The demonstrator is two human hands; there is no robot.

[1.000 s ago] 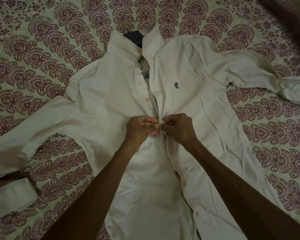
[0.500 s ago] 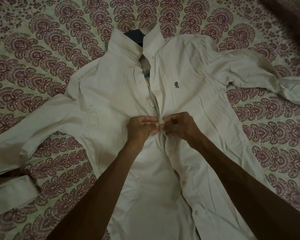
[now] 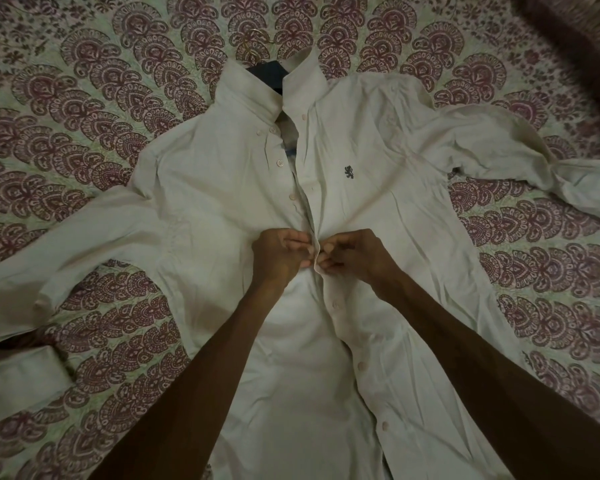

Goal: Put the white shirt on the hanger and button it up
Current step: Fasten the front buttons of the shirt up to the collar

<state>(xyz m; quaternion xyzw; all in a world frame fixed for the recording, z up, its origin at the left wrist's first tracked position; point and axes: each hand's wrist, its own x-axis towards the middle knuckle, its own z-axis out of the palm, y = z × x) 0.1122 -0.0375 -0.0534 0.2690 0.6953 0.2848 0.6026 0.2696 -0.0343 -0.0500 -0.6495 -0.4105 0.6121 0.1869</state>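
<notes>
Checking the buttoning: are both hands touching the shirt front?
Touching. The head view shows the left hand and right hand pinching the shirt front edges together at mid-chest, fingers closed on the fabric.

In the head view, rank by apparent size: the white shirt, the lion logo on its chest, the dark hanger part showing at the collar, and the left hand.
1. white shirt
2. left hand
3. dark hanger part, mostly hidden inside the collar
4. lion logo
</notes>
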